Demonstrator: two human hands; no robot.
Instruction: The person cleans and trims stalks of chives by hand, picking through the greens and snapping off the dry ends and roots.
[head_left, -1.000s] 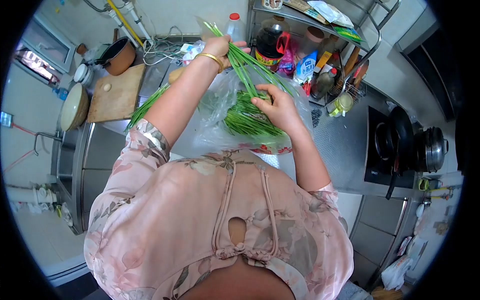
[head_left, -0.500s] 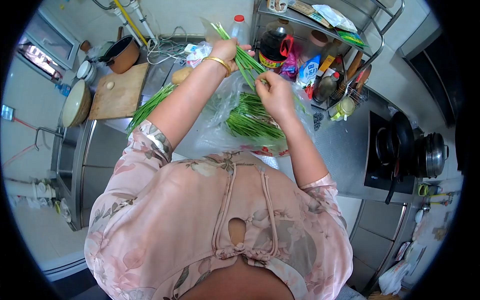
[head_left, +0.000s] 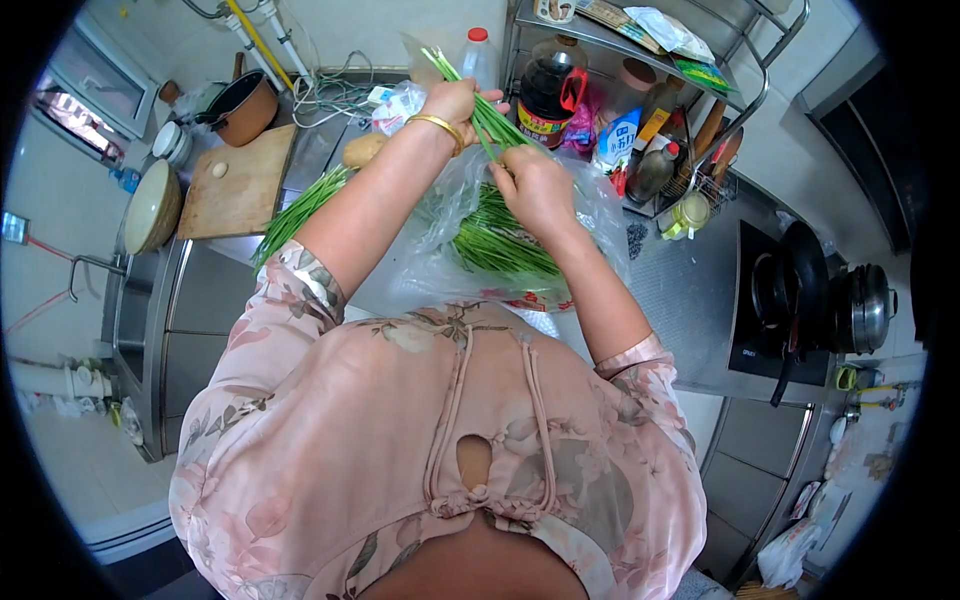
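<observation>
A bunch of garlic chives (head_left: 445,66), pale stem ends up, rises from my left hand (head_left: 453,104), which is closed around it. A gold bracelet circles that wrist. Lower along the same bunch, my right hand (head_left: 540,196) is closed, thumb and fingers pinching leaves; what exactly lies inside them is partly hidden. Below it, a thick pile of chives (head_left: 498,240) lies in an open clear plastic bag (head_left: 405,262). Another heap of chives (head_left: 303,212) rests on the counter left of my left forearm.
A wooden cutting board (head_left: 240,185), a brown pot (head_left: 250,107) and a bowl (head_left: 152,208) stand left. Behind my hands are a potato (head_left: 363,151) and a large dark sauce bottle (head_left: 545,95). A metal rack (head_left: 765,50) and a stove with pans (head_left: 797,290) are right.
My right hand has shifted slightly left and turned, its knuckles now over the bunch. My left hand keeps its hold in nearly the same place.
</observation>
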